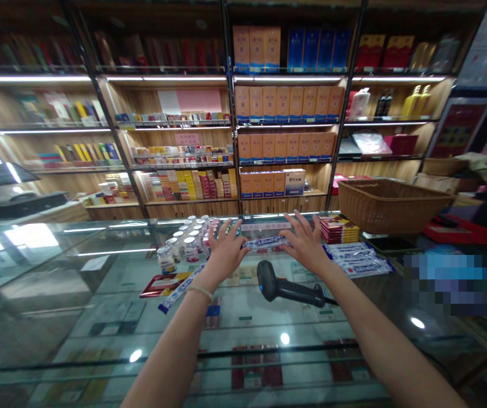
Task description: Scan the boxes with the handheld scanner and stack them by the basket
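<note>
A long blue-and-white wrapped packet (265, 242) lies crosswise on the glass counter between my hands. My left hand (225, 249) is at its left end and my right hand (305, 241) at its right end, both with fingers spread; whether the fingertips touch it I cannot tell. A black barcode scanner (290, 289) rests just nearer to me. Beside my left wrist lie another blue-and-white packet (179, 290) and a red-and-gold packet (161, 284). Several white-capped jars (190, 248) stand left of my left hand. Several blue-and-white packets (356, 259) lie right of my right hand.
A stack of red-and-yellow packets (339, 229) sits behind the packets at right. A wicker basket (392, 207) stands farther right, near a red tray (468, 231). Shelves with boxed goods (286, 147) line the wall behind the glass counter (116, 328).
</note>
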A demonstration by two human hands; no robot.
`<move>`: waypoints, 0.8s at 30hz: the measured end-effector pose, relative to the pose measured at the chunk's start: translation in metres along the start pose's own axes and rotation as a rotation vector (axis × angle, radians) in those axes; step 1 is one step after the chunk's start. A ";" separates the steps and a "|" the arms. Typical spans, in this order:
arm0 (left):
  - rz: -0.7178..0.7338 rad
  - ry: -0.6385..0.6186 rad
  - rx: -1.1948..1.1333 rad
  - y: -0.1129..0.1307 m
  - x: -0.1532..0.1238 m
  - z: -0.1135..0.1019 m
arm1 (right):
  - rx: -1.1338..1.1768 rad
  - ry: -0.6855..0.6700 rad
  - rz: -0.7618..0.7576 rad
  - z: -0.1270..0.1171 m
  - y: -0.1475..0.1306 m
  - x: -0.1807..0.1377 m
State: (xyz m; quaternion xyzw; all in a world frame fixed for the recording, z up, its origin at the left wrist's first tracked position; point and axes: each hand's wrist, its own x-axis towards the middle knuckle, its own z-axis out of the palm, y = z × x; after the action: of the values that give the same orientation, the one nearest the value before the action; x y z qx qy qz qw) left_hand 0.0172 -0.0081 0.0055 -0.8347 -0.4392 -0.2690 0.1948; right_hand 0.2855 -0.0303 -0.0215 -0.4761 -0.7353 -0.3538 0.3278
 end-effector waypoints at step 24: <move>0.053 0.036 -0.032 0.010 -0.003 0.003 | 0.073 0.016 0.016 -0.001 -0.015 0.000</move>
State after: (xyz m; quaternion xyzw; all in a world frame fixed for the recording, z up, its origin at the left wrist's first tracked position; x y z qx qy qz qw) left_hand 0.0248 -0.0140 0.0007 -0.8443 -0.4089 -0.2854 0.1963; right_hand 0.2718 -0.0353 -0.0239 -0.4668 -0.7415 -0.3277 0.3536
